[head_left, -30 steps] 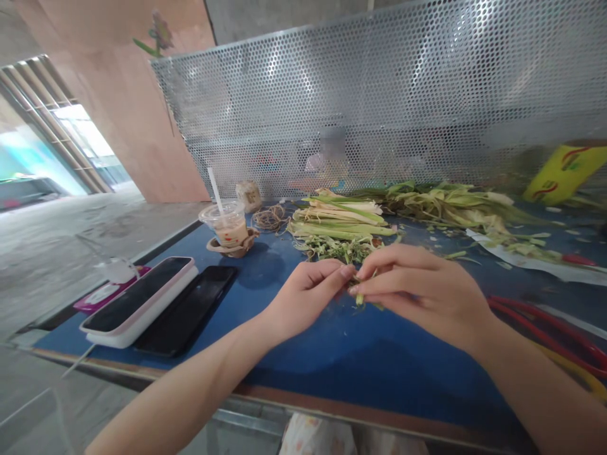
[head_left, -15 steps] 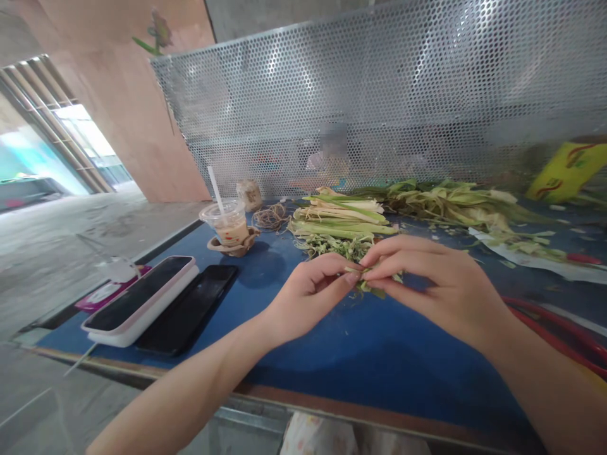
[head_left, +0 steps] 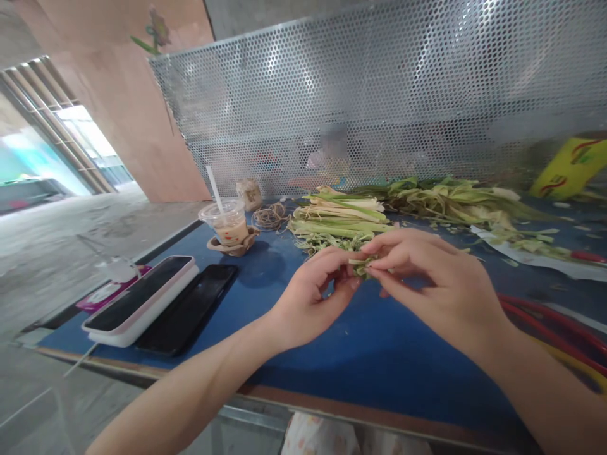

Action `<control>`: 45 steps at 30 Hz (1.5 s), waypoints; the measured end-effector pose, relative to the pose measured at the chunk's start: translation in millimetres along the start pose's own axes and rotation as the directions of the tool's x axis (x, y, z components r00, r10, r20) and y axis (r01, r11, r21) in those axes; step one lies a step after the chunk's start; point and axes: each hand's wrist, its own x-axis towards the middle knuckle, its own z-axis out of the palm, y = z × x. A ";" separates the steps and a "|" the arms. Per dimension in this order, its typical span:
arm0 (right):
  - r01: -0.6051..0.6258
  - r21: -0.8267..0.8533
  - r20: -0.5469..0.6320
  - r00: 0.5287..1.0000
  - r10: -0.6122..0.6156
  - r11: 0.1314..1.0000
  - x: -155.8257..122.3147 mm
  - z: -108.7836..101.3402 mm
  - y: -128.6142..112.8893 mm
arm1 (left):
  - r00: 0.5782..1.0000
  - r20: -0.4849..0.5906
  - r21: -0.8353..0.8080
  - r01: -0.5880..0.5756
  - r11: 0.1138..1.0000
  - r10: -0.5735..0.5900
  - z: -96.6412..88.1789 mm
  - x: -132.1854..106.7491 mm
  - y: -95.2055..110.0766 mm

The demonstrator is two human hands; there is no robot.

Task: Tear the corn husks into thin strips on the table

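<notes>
Between my two hands is a small twisted strip of green plant leaf [head_left: 361, 268], partly hidden by the fingers. My left hand [head_left: 322, 287] pinches its left side between thumb and fingers. From the other side, my right hand [head_left: 427, 272] grips the strip with thumb and fingertips. Just behind the hands lies a heap of small knotted green pieces [head_left: 327, 243]. Beyond that heap, pale green stalks [head_left: 339, 218] are stacked in a bundle on the blue tabletop [head_left: 303, 373].
Long leaves [head_left: 441, 199] and a white sheet [head_left: 531, 256] lie at right, near red-handled tools [head_left: 554, 322]. At left are an iced drink cup [head_left: 227, 224], twine [head_left: 270, 217], a black phone [head_left: 190, 313] and a white-cased device [head_left: 142, 297]. A perforated metal panel [head_left: 355, 95] stands behind.
The fingers of both hands have shifted around the leaf strip, and the strip sits slightly higher. My left fingers are more curled, with a gap showing below them.
</notes>
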 end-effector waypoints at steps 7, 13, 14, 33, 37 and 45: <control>-0.073 -0.028 0.044 0.996 0.075 0.997 -2.5 0.0 -1.4 | 0.998 -0.055 -0.125 -0.003 0.992 -0.004 4.2 -0.9 -2.4; 0.010 0.009 -0.025 1.000 -0.010 1.000 -3.4 5.5 -1.2 | 0.998 -0.062 -0.184 -0.007 0.983 -0.004 3.0 -0.3 -0.7; 0.025 0.005 -0.018 1.000 -0.025 1.000 -3.5 5.4 -1.1 | 0.999 -0.053 -0.199 -0.001 0.980 -0.010 2.5 -0.5 -0.7; -0.099 0.199 0.179 0.982 0.063 0.975 2.8 -6.8 -0.3 | 0.908 -0.095 0.322 -0.360 0.875 0.409 -8.0 -3.7 -7.5; -0.189 0.319 0.211 0.969 0.125 0.929 3.7 -5.7 -4.1 | 0.861 -0.076 0.417 -0.431 0.800 0.503 -10.5 -3.6 -5.5; -0.298 0.366 0.252 0.944 0.214 0.882 4.2 -0.4 -0.4 | 0.852 -0.098 0.487 -0.409 0.772 0.514 -4.5 -2.5 -1.0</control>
